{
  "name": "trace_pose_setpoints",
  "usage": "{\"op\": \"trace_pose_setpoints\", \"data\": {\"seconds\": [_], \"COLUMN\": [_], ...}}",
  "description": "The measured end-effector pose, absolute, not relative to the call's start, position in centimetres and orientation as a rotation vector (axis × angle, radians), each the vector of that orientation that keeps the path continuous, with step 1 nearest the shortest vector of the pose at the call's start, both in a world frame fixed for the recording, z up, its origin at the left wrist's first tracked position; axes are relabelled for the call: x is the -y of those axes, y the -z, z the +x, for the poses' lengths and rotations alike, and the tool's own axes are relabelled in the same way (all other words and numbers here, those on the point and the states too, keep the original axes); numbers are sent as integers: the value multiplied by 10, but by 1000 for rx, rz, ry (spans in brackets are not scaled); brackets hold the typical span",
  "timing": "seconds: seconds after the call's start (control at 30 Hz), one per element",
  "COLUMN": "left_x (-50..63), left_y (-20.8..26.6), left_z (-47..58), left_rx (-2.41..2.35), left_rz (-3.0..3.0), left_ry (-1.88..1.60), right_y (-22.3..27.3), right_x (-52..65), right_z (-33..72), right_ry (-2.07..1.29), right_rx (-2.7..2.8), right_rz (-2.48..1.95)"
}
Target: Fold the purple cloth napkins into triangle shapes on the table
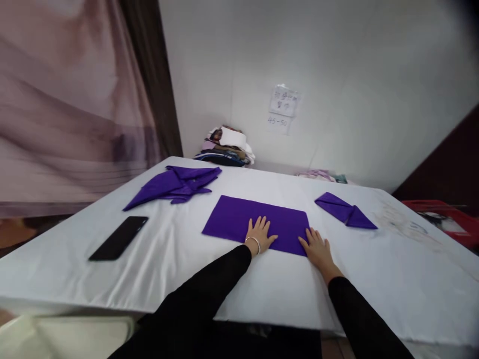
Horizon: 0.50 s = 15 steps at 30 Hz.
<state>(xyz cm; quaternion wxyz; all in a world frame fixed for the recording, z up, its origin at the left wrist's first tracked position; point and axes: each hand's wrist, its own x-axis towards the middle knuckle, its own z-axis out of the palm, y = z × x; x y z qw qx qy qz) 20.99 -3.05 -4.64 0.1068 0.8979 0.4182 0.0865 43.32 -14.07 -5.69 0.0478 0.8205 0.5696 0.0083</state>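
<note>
A purple cloth (232, 217), folded into a flat rectangle, lies in the middle of the white-covered table (179, 279). My left hand (260, 234) rests flat on its near middle part, fingers spread, with a bracelet at the wrist. At the cloth's right edge my right hand (318, 249) lies with its fingers stretched out, the fingertips touching that edge. Neither hand grips anything. To the right sits a smaller purple cloth (346, 210) folded into a pointed, twisted shape. A crumpled purple cloth (175, 183) lies at the back left.
A black phone (119, 238) lies on the table at the left. Behind the table's far edge, a clothes pile (226, 147) leans by the wall with a paper sign (283, 101). A curtain (75, 99) hangs left; a red crate (443, 219) stands right. A pale chair (75, 336) is at the lower left.
</note>
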Motion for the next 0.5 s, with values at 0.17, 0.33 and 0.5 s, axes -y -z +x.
{"op": "trace_pose_setpoints", "data": {"seconds": [0.17,0.33,0.5], "left_x": [-8,-29,-31], "left_y": [39,36,40], "left_z": [116,33,19], "left_rx": [-1650,-1887,-1952], "left_rz": [2490,2359,2330], "left_ry": [-233,-177,-128], "right_y": [68,72,55], "right_x": [141,141,131], "right_z": [441,448,418], "right_ry": [-99,-89,-68], "right_rx": [-1792,-1801,-1747], "right_rz": [2416,2395,2547]}}
